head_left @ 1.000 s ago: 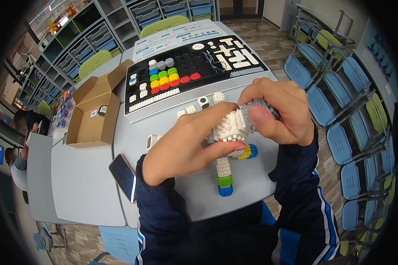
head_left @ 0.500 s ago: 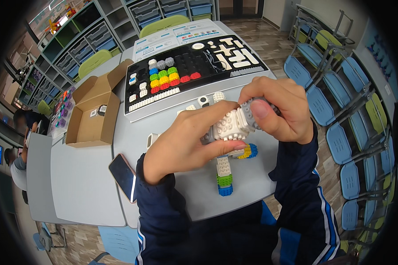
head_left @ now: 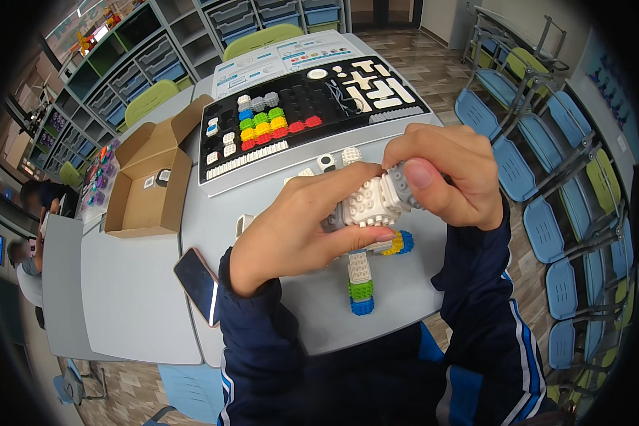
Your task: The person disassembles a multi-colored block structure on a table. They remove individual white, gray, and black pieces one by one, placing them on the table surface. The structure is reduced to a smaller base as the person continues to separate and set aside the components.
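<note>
My left hand (head_left: 302,226) is closed around a studded white block (head_left: 369,204), with the thumb across its near side. Against that block's right side sits a grey studded block (head_left: 397,186), pinched between the thumb and bent fingers of my right hand (head_left: 453,174). Both blocks belong to a built block model whose middle is partly hidden by my left hand. From it a leg of white, green and blue blocks (head_left: 361,284) points toward me. Another leg, ending in yellow and blue blocks (head_left: 402,243), sticks out to the right.
Beyond my hands lies a kit box (head_left: 224,186) with a black tray of coloured blocks and white parts. To the left are an open cardboard box (head_left: 113,226) and a phone (head_left: 197,284). Folded blue chairs (head_left: 547,231) line the right side. Another person (head_left: 30,273) is at far left.
The grey block has turned slightly against the white one, and my right thumb and fingers have shifted a little with it. My left hand keeps its hold.
</note>
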Action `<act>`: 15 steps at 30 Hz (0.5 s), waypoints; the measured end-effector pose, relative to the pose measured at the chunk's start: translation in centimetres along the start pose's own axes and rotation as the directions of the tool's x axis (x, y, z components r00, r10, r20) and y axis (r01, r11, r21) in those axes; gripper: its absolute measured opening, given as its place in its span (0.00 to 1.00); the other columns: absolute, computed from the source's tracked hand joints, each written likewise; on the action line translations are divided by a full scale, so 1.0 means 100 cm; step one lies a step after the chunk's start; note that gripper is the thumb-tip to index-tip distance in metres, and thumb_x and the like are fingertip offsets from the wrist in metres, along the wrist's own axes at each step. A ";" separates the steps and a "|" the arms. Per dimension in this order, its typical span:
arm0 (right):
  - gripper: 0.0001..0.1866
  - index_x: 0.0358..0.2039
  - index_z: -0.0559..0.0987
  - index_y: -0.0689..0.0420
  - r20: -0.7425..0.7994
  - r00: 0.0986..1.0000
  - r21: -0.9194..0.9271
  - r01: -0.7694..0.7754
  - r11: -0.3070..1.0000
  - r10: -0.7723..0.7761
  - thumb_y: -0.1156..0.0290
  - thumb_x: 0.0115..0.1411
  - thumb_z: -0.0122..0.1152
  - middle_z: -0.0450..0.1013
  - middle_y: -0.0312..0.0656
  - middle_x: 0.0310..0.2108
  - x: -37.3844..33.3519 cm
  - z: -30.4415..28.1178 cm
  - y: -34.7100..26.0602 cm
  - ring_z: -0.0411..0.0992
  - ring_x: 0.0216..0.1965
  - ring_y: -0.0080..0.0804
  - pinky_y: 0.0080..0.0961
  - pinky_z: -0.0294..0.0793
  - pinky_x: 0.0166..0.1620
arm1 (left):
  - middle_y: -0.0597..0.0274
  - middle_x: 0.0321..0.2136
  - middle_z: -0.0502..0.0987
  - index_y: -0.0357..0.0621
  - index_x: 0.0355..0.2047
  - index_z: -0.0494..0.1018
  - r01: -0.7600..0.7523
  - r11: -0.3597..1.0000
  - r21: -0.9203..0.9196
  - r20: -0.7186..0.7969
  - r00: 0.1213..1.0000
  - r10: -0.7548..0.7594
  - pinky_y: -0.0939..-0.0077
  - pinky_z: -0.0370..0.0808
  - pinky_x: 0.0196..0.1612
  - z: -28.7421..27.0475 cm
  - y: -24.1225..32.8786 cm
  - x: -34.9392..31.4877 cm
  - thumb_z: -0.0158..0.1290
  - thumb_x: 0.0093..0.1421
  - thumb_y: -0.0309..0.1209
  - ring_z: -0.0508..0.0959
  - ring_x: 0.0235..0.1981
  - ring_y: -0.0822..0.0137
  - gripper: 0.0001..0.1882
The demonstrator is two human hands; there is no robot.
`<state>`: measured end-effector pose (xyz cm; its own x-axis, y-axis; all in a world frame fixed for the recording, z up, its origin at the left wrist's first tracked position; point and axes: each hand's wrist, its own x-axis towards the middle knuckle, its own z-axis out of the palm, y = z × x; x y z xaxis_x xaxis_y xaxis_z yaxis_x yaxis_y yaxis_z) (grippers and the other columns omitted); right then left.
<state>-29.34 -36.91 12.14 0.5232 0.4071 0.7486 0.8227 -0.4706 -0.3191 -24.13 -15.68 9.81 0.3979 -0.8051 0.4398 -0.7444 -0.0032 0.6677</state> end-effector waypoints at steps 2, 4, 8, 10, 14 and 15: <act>0.09 0.30 0.77 0.66 0.007 1.000 0.006 -0.005 1.000 0.005 0.72 0.59 0.56 0.72 0.47 0.23 0.000 0.000 0.001 0.72 0.21 0.39 0.27 0.70 0.25 | 0.46 0.37 0.77 0.35 0.49 0.69 0.000 1.000 0.001 -0.004 1.000 0.000 0.67 0.75 0.38 0.000 0.000 0.000 0.64 0.52 0.37 0.79 0.36 0.47 0.28; 0.11 0.30 0.77 0.66 -0.027 0.999 0.016 0.044 0.999 -0.044 0.70 0.60 0.54 0.73 0.47 0.23 -0.001 0.001 0.005 0.73 0.21 0.38 0.26 0.71 0.25 | 0.46 0.36 0.77 0.36 0.49 0.70 0.017 1.000 -0.022 0.013 1.000 -0.016 0.67 0.75 0.38 -0.001 0.002 0.001 0.64 0.52 0.37 0.79 0.36 0.48 0.28; 0.15 0.29 0.78 0.67 -0.169 0.985 0.026 0.046 0.999 -0.041 0.68 0.62 0.48 0.75 0.46 0.24 -0.004 -0.009 0.003 0.74 0.22 0.34 0.24 0.71 0.26 | 0.48 0.35 0.77 0.38 0.47 0.70 -0.009 0.993 -0.117 0.092 0.996 0.020 0.68 0.75 0.38 -0.002 0.005 0.000 0.65 0.51 0.37 0.79 0.35 0.51 0.26; 0.16 0.28 0.78 0.67 -0.222 0.975 0.067 0.009 0.998 0.006 0.68 0.62 0.46 0.76 0.46 0.24 -0.006 -0.011 -0.005 0.74 0.21 0.32 0.23 0.71 0.26 | 0.50 0.34 0.78 0.39 0.46 0.71 0.052 0.995 -0.089 0.072 0.996 -0.046 0.69 0.75 0.37 0.000 0.012 0.001 0.65 0.50 0.36 0.79 0.35 0.52 0.25; 0.17 0.26 0.79 0.66 -0.278 0.959 0.150 -0.012 0.989 0.054 0.68 0.62 0.45 0.76 0.43 0.23 -0.008 -0.007 -0.012 0.72 0.21 0.28 0.20 0.68 0.26 | 0.51 0.34 0.78 0.40 0.45 0.71 0.069 0.996 -0.052 0.000 0.998 -0.069 0.69 0.75 0.37 0.003 0.012 -0.001 0.65 0.50 0.37 0.80 0.35 0.51 0.25; 0.18 0.26 0.79 0.66 -0.282 0.958 0.124 -0.020 0.992 0.055 0.68 0.62 0.45 0.75 0.43 0.23 -0.006 -0.010 -0.008 0.72 0.21 0.27 0.19 0.67 0.26 | 0.53 0.35 0.78 0.39 0.46 0.70 0.103 0.993 -0.053 0.013 0.995 -0.103 0.71 0.75 0.38 0.004 0.013 -0.001 0.66 0.49 0.35 0.79 0.35 0.57 0.26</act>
<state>-30.56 -37.52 12.50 0.4835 0.1439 0.8634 0.8333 -0.3777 -0.4037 -25.30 -15.85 10.43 0.4657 -0.8079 0.3612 -0.6699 -0.0551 0.7404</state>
